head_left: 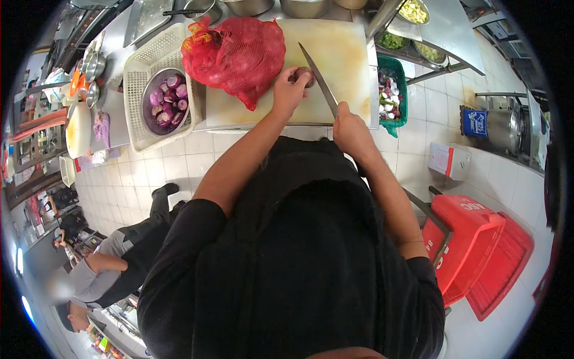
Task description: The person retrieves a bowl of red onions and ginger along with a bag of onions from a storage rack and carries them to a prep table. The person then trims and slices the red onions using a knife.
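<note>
My left hand (289, 91) grips a red onion (307, 76) above the white cutting board (344, 48). My right hand (353, 128) is closed round the handle of a long kitchen knife (321, 82), whose blade points away from me and lies just right of the onion. Whether the blade touches the onion I cannot tell. Left of my left hand, a red mesh bag (245, 57) bulging with contents rests on the board. Farther left, a metal bowl (145, 107) of peeled red onions (169, 100) stands inside a cream plastic basket (133, 78).
A green basket (402, 78) with onion scraps hangs at the board's right edge. Metal pots (305, 7) line the back. A red plastic bin (463, 239) stands on the floor at my right. Another person (113, 260) is at the lower left.
</note>
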### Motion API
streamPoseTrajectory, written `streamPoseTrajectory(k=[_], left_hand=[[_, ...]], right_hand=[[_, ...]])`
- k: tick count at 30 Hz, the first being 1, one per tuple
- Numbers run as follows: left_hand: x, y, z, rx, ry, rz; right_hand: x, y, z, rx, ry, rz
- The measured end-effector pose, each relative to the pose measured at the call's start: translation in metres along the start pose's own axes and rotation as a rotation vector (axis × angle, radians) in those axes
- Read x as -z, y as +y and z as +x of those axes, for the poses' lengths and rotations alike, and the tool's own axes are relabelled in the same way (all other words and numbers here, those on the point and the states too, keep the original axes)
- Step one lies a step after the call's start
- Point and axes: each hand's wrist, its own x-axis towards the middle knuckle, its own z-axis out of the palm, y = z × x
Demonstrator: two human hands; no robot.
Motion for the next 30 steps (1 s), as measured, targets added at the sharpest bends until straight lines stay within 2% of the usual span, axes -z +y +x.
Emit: streamPoseTrajectory(k=[8, 13, 20, 26, 28, 30], left_hand=[[0.004, -0.002, 0.005, -0.006, 0.006, -0.06], [0.008, -0.007, 0.013, -0.042, -0.03, -0.033], [0.015, -0.011, 0.02, -0.055, -0.049, -0.072], [0.013, -0.01, 0.024, -0.052, -0.079, -0.043], [0.012, -0.002, 0.022, -0.02, -0.086, -0.063], [0.014, 0.001, 0.024, -0.085, -0.096, -0.017]], right_hand=[[0.001, -0.01, 0.033, -0.011, -0.059, -0.013], [0.006, -0.027, 0.025, -0.12, -0.094, -0.011], [-0.015, -0.035, 0.046, -0.153, -0.05, -0.058], [-0.006, -0.051, 0.015, -0.274, -0.055, -0.046], [-0.023, -0.042, 0.03, -0.246, -0.014, -0.019], [-0.041, -0.031, 0.043, -0.215, 0.025, 0.011]])
